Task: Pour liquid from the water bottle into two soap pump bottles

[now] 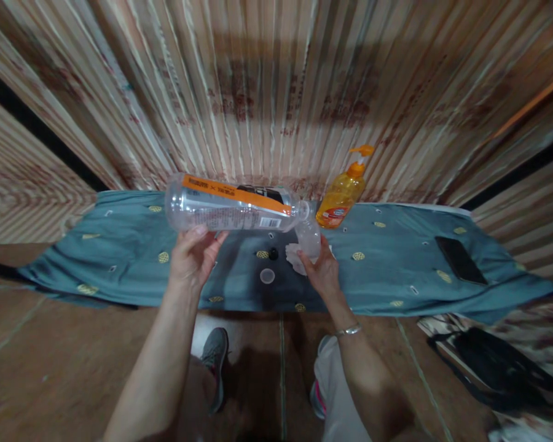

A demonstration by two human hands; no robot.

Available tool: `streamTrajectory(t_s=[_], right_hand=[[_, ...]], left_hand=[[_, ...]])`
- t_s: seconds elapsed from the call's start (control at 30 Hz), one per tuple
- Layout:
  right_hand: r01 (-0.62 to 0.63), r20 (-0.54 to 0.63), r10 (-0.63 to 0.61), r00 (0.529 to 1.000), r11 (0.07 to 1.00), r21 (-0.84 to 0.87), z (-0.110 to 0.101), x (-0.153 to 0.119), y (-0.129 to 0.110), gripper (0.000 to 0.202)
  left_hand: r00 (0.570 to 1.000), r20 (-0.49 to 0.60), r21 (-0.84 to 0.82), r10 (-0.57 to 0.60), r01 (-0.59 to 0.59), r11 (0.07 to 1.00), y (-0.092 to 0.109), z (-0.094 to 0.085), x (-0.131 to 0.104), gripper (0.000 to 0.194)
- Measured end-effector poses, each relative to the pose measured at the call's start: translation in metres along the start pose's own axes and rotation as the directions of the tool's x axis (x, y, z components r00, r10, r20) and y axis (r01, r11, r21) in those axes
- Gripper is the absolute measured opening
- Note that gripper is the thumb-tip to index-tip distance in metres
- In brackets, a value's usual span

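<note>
My left hand point(194, 255) grips a large clear plastic bottle point(230, 205) near its base. The bottle lies almost level, its orange and silver label facing me and its neck pointing right. At its mouth is a small clear cup point(308, 238), held in my right hand point(321, 264) with the fingers around its side. Whether liquid is flowing between them I cannot make out. Below the cup a crumpled white tissue point(295, 256) rests on the cloth. A round translucent lid point(267, 276) and a small black cap point(273, 253) lie between my hands.
A pump bottle of yellow liquid point(341, 196) stands just behind the cup. A dark phone point(461, 260) lies toward the right end of the green patterned cloth point(133, 264). Striped sheeting point(267, 92) rises behind, and a black bag point(502, 368) sits on the floor at right.
</note>
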State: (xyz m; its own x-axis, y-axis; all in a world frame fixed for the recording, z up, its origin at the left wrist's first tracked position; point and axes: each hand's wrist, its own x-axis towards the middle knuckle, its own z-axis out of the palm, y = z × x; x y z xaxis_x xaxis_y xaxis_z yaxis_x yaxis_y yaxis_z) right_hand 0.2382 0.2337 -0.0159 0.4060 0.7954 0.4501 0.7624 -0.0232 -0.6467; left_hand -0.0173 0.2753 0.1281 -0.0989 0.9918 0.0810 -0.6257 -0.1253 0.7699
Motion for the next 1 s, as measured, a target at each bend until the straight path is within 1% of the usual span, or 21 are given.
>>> streamTrajectory(t_s=[0.13,0.3,0.57,0.77,0.9,1.0], right_hand=[[-0.016,-0.002,0.016,1.0,1.0,-0.007,-0.001,0.0002,-0.0014,0.082],[-0.023,0.002,0.023,1.0,1.0,-0.007,-0.0029,-0.0012,-0.0024,0.087],[-0.059,-0.002,0.059,0.998,0.998,0.005,-0.0038,-0.0025,-0.0033,0.091],[-0.053,0.02,0.053,0.998,0.999,0.002,-0.0054,-0.0025,-0.0029,0.084],[-0.074,0.029,0.074,0.997,0.997,0.006,-0.0059,-0.0028,-0.0042,0.085],[-0.084,0.035,0.083,0.996,0.996,0.018,-0.0061,-0.0027,-0.0047,0.084]], left_hand=[[1.0,0.0,0.014,-0.001,0.001,1.0,0.0001,-0.0007,-0.0004,0.037],[1.0,0.009,0.017,-0.008,0.008,1.0,-0.0009,-0.0019,-0.0004,0.043],[1.0,0.003,0.024,-0.017,0.017,1.0,-0.0015,-0.0027,-0.0018,0.041],[1.0,-0.008,-0.01,-0.016,0.016,1.0,-0.0032,-0.0014,-0.0023,0.04],[1.0,-0.007,-0.017,-0.019,0.019,1.0,-0.003,-0.0008,-0.0029,0.038],[1.0,-0.005,-0.008,-0.02,0.02,1.0,-0.002,0.0001,-0.0035,0.041]])
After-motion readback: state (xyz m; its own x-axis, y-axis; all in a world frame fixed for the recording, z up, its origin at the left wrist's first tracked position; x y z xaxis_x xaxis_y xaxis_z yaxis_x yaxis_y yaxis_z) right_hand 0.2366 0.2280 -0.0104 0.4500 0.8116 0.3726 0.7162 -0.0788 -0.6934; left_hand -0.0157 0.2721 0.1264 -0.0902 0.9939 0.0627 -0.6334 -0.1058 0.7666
